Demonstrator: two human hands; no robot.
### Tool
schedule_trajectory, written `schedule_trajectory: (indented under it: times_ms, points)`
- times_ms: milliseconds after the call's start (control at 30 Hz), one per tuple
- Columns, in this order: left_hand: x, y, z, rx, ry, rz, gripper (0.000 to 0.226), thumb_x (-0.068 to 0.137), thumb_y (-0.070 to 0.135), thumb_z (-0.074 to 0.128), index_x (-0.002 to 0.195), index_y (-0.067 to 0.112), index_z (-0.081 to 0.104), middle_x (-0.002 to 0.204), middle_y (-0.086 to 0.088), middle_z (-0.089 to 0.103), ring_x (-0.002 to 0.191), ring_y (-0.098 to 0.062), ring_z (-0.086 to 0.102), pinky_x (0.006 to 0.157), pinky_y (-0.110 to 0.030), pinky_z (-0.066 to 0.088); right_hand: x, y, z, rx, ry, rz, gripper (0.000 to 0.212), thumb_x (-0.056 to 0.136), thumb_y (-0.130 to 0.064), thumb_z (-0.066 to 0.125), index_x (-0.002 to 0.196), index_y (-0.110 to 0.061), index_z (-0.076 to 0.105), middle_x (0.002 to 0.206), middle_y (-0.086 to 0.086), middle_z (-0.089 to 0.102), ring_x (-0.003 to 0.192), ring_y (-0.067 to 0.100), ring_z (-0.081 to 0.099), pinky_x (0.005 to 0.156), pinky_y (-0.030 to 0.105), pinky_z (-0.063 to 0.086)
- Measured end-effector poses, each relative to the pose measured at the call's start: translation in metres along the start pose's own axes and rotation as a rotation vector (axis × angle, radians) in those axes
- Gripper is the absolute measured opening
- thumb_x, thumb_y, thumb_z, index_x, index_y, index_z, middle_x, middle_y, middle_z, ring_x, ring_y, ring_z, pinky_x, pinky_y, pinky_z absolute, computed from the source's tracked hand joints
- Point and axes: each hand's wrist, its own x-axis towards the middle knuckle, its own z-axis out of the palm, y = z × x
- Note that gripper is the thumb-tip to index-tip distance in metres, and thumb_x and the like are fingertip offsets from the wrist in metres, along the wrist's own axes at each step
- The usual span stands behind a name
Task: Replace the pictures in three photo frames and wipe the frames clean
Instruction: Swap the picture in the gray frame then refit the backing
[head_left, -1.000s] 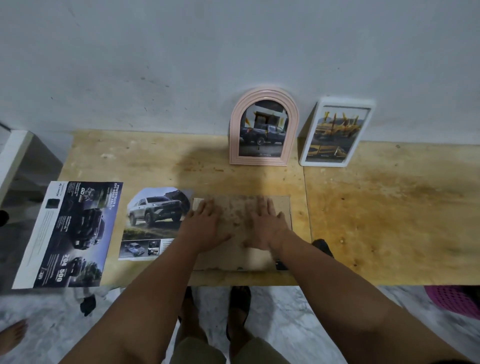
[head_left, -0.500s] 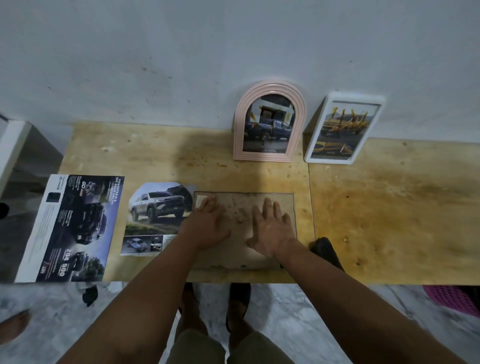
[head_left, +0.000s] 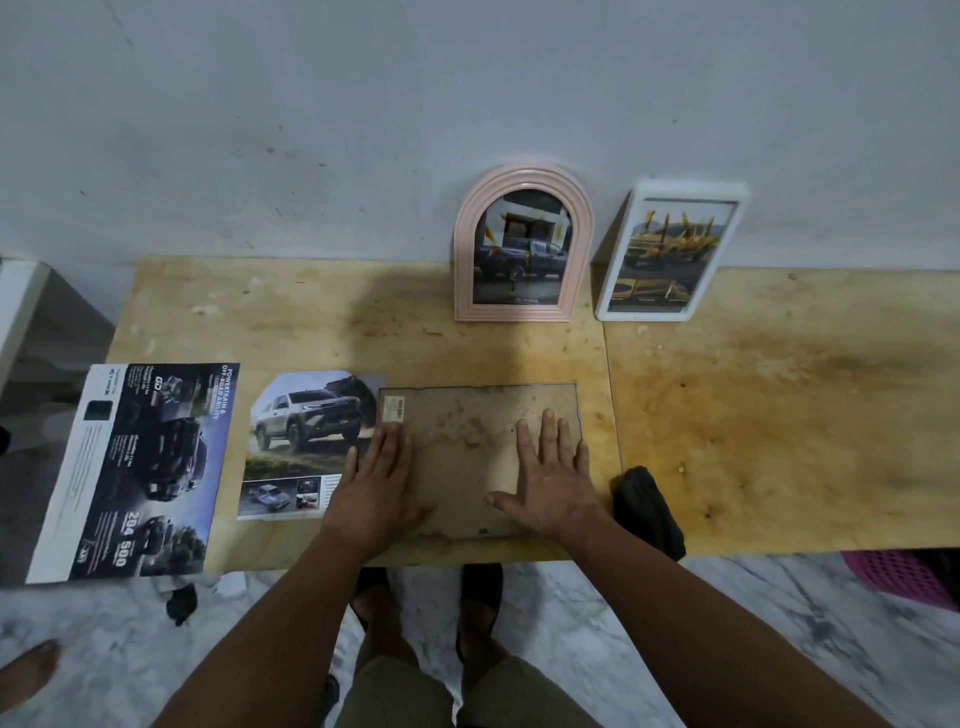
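A brown stained backing board of a photo frame (head_left: 467, 426) lies face down near the table's front edge. My left hand (head_left: 376, 486) rests flat on its left part and my right hand (head_left: 553, 478) presses flat on its right part, fingers straight. A cut-out picture of a white pickup (head_left: 306, 431) lies just left of the board. A pink arched frame (head_left: 522, 249) and a white rectangular frame (head_left: 672, 249) lean against the wall, each with a truck picture inside.
A dark car brochure (head_left: 140, 467) overhangs the table's left front corner. A black cloth (head_left: 647, 506) hangs at the front edge right of my right hand. The wooden table (head_left: 779, 415) meets a grey wall. A pink basket (head_left: 904, 577) sits on the floor.
Both hands slid apart and back toward me on the backing board, uncovering its middle and a small label at its top left.
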Motion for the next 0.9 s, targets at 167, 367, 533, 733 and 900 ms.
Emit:
schedule_trajectory:
  times_ms: [167, 367, 533, 733, 900]
  points:
    - [0.004, 0.0, 0.003, 0.012, -0.037, -0.018, 0.103, 0.084, 0.082, 0.014, 0.159, 0.019, -0.017, 0.163, -0.005, -0.032, 0.149, -0.022, -0.033, 0.124, -0.052, -0.003, -0.001, 0.001, 0.002, 0.043, 0.021, -0.006, 0.117, 0.08, -0.088, 0.035, 0.156, -0.027, -0.029, 0.157, 0.016, -0.043, 0.147, 0.037, -0.037, 0.123, 0.058, -0.012]
    - [0.008, 0.009, -0.014, -0.035, -0.091, -0.035, 0.097, 0.096, 0.07, 0.038, 0.16, 0.015, -0.01, 0.166, -0.009, -0.025, 0.153, -0.025, -0.022, 0.125, -0.054, -0.001, 0.004, 0.004, -0.025, 0.034, -0.07, -0.02, 0.103, 0.092, -0.065, 0.048, 0.16, -0.027, -0.019, 0.163, 0.013, -0.034, 0.153, 0.036, -0.025, 0.125, 0.058, -0.002]
    - [-0.008, 0.005, -0.02, -0.011, -0.053, 0.033, 0.082, 0.102, 0.052, 0.038, 0.162, 0.014, -0.005, 0.168, -0.011, -0.019, 0.153, -0.031, -0.021, 0.124, -0.054, -0.003, -0.013, 0.014, -0.031, 0.014, -0.011, 0.006, 0.1, 0.093, -0.065, 0.052, 0.163, -0.023, -0.005, 0.17, 0.014, -0.014, 0.157, 0.036, -0.011, 0.124, 0.061, 0.008]
    - [-0.041, -0.001, 0.006, 0.042, -0.054, -0.037, 0.078, 0.103, 0.051, 0.034, 0.16, 0.025, -0.012, 0.162, -0.01, -0.034, 0.145, -0.039, -0.036, 0.12, -0.064, -0.007, -0.038, 0.01, -0.001, 0.002, -0.035, 0.056, 0.106, 0.092, -0.07, 0.052, 0.162, -0.022, -0.011, 0.167, 0.016, -0.024, 0.156, 0.037, -0.016, 0.122, 0.064, 0.008]
    - [-0.039, 0.001, 0.015, -0.02, -0.048, -0.115, 0.082, 0.102, 0.052, 0.039, 0.156, 0.038, -0.021, 0.161, -0.008, -0.037, 0.143, -0.039, -0.038, 0.117, -0.072, -0.003, -0.037, 0.008, 0.0, 0.019, -0.048, 0.076, 0.105, 0.093, -0.067, 0.054, 0.162, -0.024, -0.012, 0.166, 0.014, -0.026, 0.155, 0.035, -0.018, 0.121, 0.066, 0.008]
